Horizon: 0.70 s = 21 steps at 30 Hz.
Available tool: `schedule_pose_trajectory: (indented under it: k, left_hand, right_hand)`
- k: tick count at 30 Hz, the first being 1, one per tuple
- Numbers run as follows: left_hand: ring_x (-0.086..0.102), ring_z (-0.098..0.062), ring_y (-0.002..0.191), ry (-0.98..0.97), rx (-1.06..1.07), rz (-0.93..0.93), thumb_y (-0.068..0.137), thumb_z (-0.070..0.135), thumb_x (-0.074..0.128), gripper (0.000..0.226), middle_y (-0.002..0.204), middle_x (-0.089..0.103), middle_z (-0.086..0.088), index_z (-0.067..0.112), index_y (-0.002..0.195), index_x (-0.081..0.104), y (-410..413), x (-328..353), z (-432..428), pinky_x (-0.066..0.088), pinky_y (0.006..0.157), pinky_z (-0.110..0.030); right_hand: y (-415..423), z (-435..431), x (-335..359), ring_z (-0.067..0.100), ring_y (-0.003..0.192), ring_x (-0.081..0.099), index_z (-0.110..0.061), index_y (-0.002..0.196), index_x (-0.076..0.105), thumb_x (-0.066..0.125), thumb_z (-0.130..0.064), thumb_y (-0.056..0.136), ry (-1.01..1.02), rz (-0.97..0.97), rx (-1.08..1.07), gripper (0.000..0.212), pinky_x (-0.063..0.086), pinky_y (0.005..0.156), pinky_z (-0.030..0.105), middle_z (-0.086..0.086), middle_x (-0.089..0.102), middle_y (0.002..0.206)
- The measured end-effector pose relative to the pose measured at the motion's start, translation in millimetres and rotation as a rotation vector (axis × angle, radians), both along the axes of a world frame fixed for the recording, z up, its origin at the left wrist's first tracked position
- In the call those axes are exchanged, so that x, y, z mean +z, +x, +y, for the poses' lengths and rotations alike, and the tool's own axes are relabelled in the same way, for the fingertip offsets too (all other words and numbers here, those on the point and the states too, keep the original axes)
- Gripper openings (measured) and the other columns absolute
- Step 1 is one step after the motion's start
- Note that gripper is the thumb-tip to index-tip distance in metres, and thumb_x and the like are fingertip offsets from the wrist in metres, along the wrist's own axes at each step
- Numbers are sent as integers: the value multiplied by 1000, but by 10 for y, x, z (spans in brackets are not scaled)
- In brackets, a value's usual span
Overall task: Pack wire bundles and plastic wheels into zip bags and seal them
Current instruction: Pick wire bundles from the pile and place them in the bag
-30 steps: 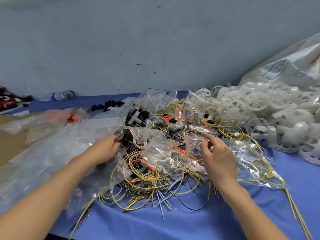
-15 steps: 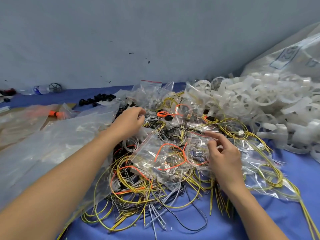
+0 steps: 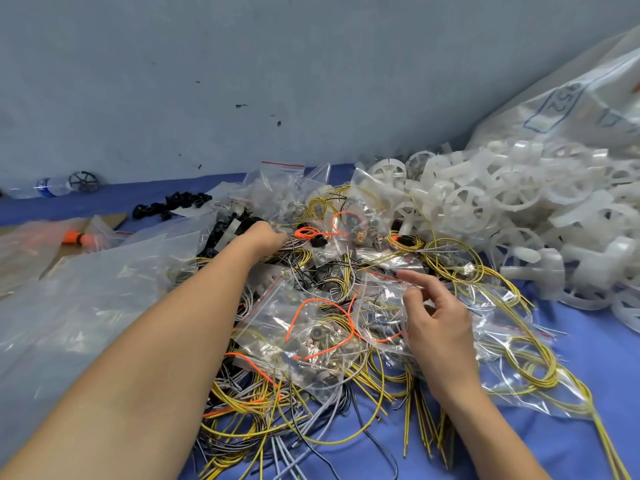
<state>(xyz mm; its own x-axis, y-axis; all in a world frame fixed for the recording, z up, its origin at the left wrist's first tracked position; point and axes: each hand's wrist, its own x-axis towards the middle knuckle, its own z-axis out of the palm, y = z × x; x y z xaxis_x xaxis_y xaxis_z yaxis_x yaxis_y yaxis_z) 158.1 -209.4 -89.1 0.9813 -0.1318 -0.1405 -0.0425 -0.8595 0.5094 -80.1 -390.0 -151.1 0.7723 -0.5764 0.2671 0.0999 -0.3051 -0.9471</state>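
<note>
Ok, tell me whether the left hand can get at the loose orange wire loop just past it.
Probably yes. The left hand is stretched over the pile, fingertips right beside the orange wire loop, which lies on top with nothing over it.

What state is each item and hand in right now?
Left hand: reaching into the wire pile, grip hidden.
Right hand: fingers spread, touching a zip bag.
Filled zip bag: lying on the wires.
White wheels: loose, heaped.
Yellow wires: loose, tangled.
Water bottle: lying down.
</note>
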Motion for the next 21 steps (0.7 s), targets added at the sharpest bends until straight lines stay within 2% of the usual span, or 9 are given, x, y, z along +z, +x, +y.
schedule_pose_trajectory:
  k: [2,4,7,10,13,15,17,19,21]
  left_hand:
    - [47,-23,87,-4,11,15,95,29,60,25,87,52,-5,7,97,48,24,-14,-45,37,77,-31]
    - [48,-23,89,-11,23,5,94,24,62,19,91,55,-8,6,93,54,48,-32,-49,39,78,-32]
    - [59,-25,97,-134,71,-54,94,24,63,28,105,64,-8,2,111,66,47,-51,6,45,84,-33]
    - [62,-16,81,-176,52,-210,95,27,61,21,92,69,0,13,107,71,-23,-11,98,50,78,-32]
    - [62,-16,92,-207,-4,-368,96,30,59,23,104,71,-1,17,111,70,-116,131,205,49,85,-33]
    - [61,-16,92,-181,-33,-551,96,31,59,24,105,71,-1,18,112,72,-196,280,259,47,82,-30]
    - [62,-20,94,-154,-59,-716,96,35,56,26,102,72,-2,21,111,72,-303,446,308,50,83,-35]
    - [65,-18,92,-218,-103,-767,97,38,55,26,97,73,3,23,111,71,-427,610,342,53,81,-34]
    - [67,-14,81,-342,-185,-704,98,35,55,20,86,71,9,25,107,70,-578,732,330,53,71,-29]
  right_hand:
    - [-3,-2,-2,6,44,47,-45,104,66,51,-27,95,3,-2,2,25,37,46,24,-9,58,60]
    - [-5,-7,-1,6,44,48,-45,103,66,51,-26,95,5,-2,3,25,37,45,23,-10,57,59]
    - [0,-2,-1,6,44,47,-44,103,66,52,-26,96,7,-8,4,24,37,44,21,-10,57,58]
    - [-1,1,16,8,44,46,-44,102,67,52,-24,96,14,-10,7,25,36,44,22,-10,56,57]
    - [-20,7,39,7,44,47,-44,102,67,52,-24,96,17,-21,12,26,36,43,21,-8,57,58]
    - [-30,11,52,6,42,47,-44,101,67,52,-23,97,25,-30,14,26,36,42,20,-8,58,59]
    - [-42,16,71,7,43,48,-45,101,67,52,-23,97,25,-35,13,27,37,43,21,-8,59,59]
    - [-55,14,89,10,47,51,-45,100,67,52,-23,96,38,-41,11,27,41,45,25,-7,58,59]
    - [-71,5,105,11,49,53,-45,100,67,53,-23,95,56,-44,4,27,43,47,26,-7,57,59]
